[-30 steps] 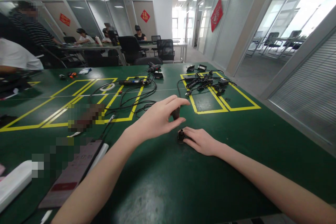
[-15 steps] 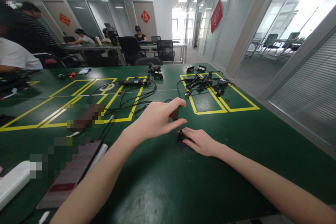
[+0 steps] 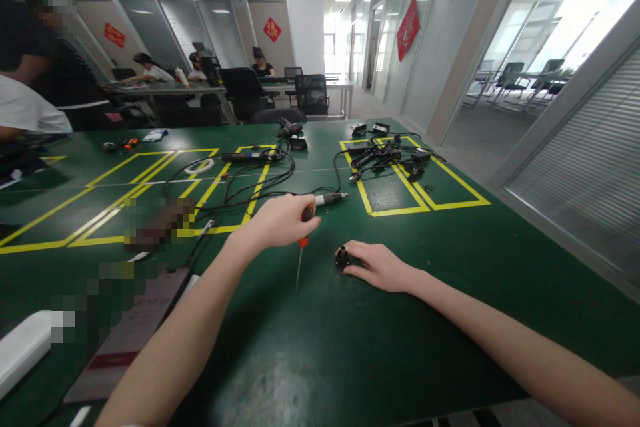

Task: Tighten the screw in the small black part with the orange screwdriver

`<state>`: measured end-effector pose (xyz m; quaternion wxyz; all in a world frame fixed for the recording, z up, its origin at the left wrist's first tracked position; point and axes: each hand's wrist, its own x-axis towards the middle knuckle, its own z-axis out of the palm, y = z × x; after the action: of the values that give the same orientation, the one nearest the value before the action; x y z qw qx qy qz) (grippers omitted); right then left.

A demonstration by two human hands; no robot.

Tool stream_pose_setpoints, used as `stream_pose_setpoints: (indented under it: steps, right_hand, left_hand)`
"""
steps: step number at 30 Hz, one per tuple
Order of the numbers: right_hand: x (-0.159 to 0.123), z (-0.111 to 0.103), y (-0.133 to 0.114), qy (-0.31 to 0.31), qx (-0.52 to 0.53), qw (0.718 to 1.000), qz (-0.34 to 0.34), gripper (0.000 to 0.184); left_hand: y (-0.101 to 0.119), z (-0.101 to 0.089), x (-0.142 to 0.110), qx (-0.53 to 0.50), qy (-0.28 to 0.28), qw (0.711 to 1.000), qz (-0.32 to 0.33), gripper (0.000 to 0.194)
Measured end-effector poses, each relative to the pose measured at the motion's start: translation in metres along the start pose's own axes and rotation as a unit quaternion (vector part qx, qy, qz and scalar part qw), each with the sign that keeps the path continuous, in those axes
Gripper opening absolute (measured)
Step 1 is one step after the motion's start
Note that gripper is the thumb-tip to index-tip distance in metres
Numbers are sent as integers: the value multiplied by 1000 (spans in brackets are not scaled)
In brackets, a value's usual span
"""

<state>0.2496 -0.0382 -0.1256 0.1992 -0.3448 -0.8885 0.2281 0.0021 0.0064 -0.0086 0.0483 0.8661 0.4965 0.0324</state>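
My left hand [image 3: 277,221] is closed around a small screwdriver [image 3: 300,260] with a dark grip and an orange collar. Its thin shaft points down toward the green table [image 3: 350,360], left of my right hand. My right hand [image 3: 383,268] lies on the table with its fingertips pinched on a small black round part [image 3: 343,257], which stands on the surface. Just beyond my left hand lies a pen-shaped corded tool [image 3: 327,199] with a metal tip pointing right.
Yellow tape boxes mark the table. Black cables [image 3: 250,183] loop in the middle box, and a heap of adapters and leads [image 3: 390,159] fills the right one. A flat card [image 3: 125,340] and a white object [image 3: 23,350] lie near left. People sit at the left and at far desks.
My left hand has drawn back to the left with the screwdriver, whose shaft now hangs downward. The corded tool behind it has come into view. My right hand has stayed on the black part.
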Motion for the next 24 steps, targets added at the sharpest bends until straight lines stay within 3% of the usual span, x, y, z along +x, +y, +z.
stream_pose_setpoints:
  steps: [2, 5, 9, 12, 13, 16, 19, 24]
  right_hand:
    - [1, -2, 1, -3, 37, 999, 25, 22]
    - [0, -6, 4, -14, 134, 988, 75, 33]
    - [-3, -10, 6, -52, 280, 951, 119, 40]
    - [-5, -10, 8, -16, 311, 936, 167, 41]
    - [-5, -9, 8, 0, 311, 933, 179, 42]
    - [-5, -8, 11, 25, 298, 939, 169, 42]
    - [-3, -7, 12, 31, 282, 949, 140, 42]
    - [-4, -6, 12, 31, 273, 950, 149, 39]
  left_hand:
    - [-7, 16, 9, 5, -55, 998, 8, 18]
    - [-6, 41, 17, 14, -96, 995, 21, 23]
    - [9, 49, 12, 19, -133, 990, 44, 35]
    - [20, 39, 3, 4, -108, 991, 77, 63]
    - [24, 36, 1, -18, -75, 991, 113, 66]
    - [31, 34, 1, -58, -9, 980, 190, 53]
    - [33, 40, 5, -52, -7, 973, 224, 31]
    - [34, 49, 8, -50, -4, 970, 240, 26]
